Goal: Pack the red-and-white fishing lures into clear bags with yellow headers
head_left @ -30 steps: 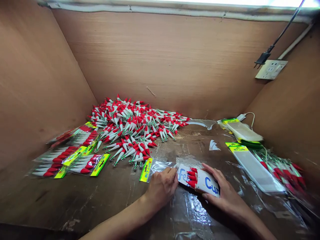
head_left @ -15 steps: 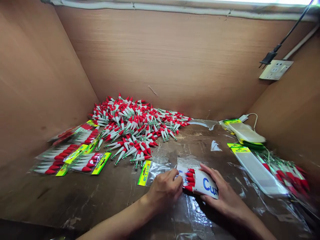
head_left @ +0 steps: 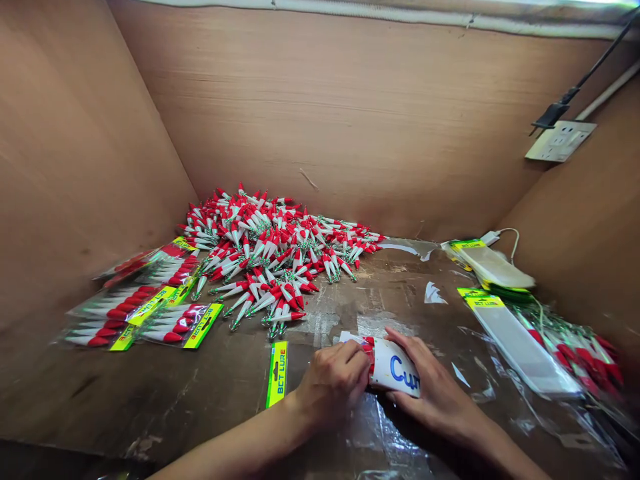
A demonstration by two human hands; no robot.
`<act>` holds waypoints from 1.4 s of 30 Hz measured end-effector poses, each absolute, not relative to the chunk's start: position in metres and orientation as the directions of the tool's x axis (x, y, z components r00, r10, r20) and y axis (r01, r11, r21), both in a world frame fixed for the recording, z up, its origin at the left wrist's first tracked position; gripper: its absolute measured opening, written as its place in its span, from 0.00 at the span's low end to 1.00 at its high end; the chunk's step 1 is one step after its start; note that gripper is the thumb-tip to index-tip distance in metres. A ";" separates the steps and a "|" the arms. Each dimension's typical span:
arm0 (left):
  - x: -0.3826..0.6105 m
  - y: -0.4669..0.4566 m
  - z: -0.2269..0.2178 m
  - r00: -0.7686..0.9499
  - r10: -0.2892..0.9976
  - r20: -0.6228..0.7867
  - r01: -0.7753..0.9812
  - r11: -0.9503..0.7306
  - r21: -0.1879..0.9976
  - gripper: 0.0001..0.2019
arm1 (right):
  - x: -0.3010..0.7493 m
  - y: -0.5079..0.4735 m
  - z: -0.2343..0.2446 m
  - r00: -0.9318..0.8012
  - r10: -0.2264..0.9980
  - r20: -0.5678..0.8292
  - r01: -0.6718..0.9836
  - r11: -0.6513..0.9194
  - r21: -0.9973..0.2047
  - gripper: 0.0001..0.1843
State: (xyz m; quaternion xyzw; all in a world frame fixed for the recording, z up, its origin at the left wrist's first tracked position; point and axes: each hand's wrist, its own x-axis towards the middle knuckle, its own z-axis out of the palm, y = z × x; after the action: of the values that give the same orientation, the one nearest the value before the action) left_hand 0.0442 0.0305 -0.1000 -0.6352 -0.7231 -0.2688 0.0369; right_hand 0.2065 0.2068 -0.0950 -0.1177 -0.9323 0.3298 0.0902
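Note:
My right hand (head_left: 425,373) wraps around a white sleeve (head_left: 393,357) with blue handwritten letters. Several red-tipped fishing lures (head_left: 371,348) poke out of the sleeve's left end. Against that end, my left hand (head_left: 340,373) is closed, fingers curled on the clear plastic bag lying under it; the fingertips are hidden. To the left of this hand, the bag's yellow-green BCT LURE header (head_left: 277,375) lies on the table. Most of the bag's clear part is covered by my left hand.
A big heap of red-and-white lures (head_left: 270,247) lies at the back. Packed bags (head_left: 180,325) are at left. On the right are flat bags (head_left: 525,347), a stack of more bags (head_left: 493,263) and a bunch of lures (head_left: 585,353). A plug (head_left: 555,112) hangs by the wall socket.
My hands and the sleeve have shifted slightly left and closer together. The bag's header has moved left and turned more upright. Less of the red lure tips shows beside my left hand.

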 end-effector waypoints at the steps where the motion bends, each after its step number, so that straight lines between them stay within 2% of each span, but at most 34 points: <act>1: 0.043 0.031 -0.101 -0.241 0.888 0.392 0.922 0.084 0.377 0.06 | 0.206 0.206 -0.095 -0.957 0.277 0.083 0.164 0.755 -0.635 0.46; 6: 0.036 0.031 -0.099 -0.425 0.816 0.392 0.835 0.185 0.518 0.05 | 0.212 0.210 -0.096 -0.945 0.323 0.050 0.218 0.738 -0.638 0.45; 9: 0.028 0.032 -0.089 -0.551 0.762 0.341 0.699 0.199 0.687 0.04 | 0.219 0.219 -0.090 -0.942 0.335 0.026 0.233 0.708 -0.667 0.46; 11: 0.022 0.032 -0.078 -0.615 0.736 0.284 0.567 0.162 0.808 0.06 | 0.225 0.229 -0.085 -0.938 0.347 0.009 0.245 0.681 -0.690 0.47; 13: 0.016 0.031 -0.065 -0.642 0.699 0.316 0.493 0.060 0.868 0.06 | 0.232 0.238 -0.078 -0.929 0.369 -0.002 0.261 0.653 -0.711 0.47; 16: 0.013 0.031 -0.053 -0.623 0.592 0.511 0.552 -0.130 0.824 0.02 | 0.245 0.246 -0.070 -0.911 0.412 -0.004 0.281 0.615 -0.737 0.48; 19: 0.018 0.033 -0.060 -0.507 0.597 0.622 0.656 -0.201 0.727 0.03 | 0.257 0.240 -0.066 -0.902 0.432 0.016 0.293 0.638 -0.712 0.48; 25: 0.034 0.039 -0.103 -0.372 0.750 0.547 0.722 -0.136 0.678 0.09 | 0.275 0.212 -0.084 -0.908 0.406 0.098 0.293 0.787 -0.543 0.44; 30: 0.039 0.041 -0.112 -0.339 0.830 0.443 0.706 -0.087 0.702 0.11 | 0.285 0.200 -0.110 -0.894 0.417 0.165 0.308 0.839 -0.449 0.43; 35: 0.039 0.041 -0.113 -0.283 0.864 0.416 0.710 -0.103 0.696 0.13 | 0.279 0.199 -0.115 -0.871 0.452 0.192 0.329 0.828 -0.454 0.42; 42: 0.041 0.040 -0.120 -0.229 0.860 0.457 0.741 -0.150 0.655 0.15 | 0.258 0.198 -0.113 -0.826 0.515 0.230 0.379 0.809 -0.449 0.41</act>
State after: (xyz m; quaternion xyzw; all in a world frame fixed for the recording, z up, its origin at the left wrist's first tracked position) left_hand 0.0406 0.0398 -0.1198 -0.6170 -0.6483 -0.4410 -0.0675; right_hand 0.2583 0.1984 -0.1134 -0.2390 -0.9352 0.1957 0.1730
